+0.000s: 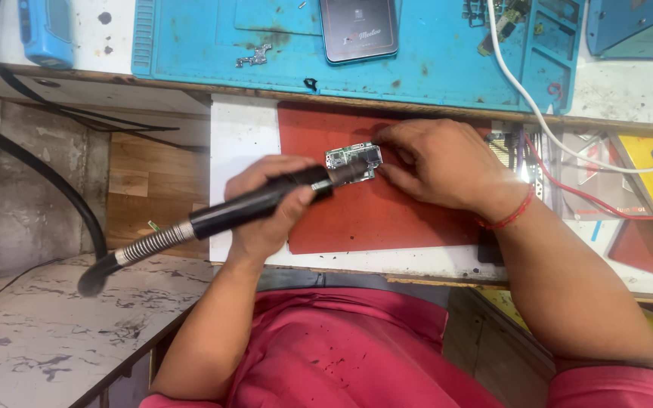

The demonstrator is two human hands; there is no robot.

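Note:
My left hand (266, 208) grips a black hot-air handpiece (266, 198) with a coiled metal collar and a hose running down left. Its nozzle points right, at a small green circuit board (351, 157). The board lies on a red mat (387, 215) on a white pull-out shelf. My right hand (436, 162) rests on the mat and pinches the board's right edge with its fingertips. A red thread band circles that wrist.
Above, a blue work mat (432, 68) carries a dark phone-like slab (359, 29), a small metal bracket (255, 56) and loose parts. A white cable (538, 113) and red wires (591, 198) run at the right. A marbled surface (47, 332) lies lower left.

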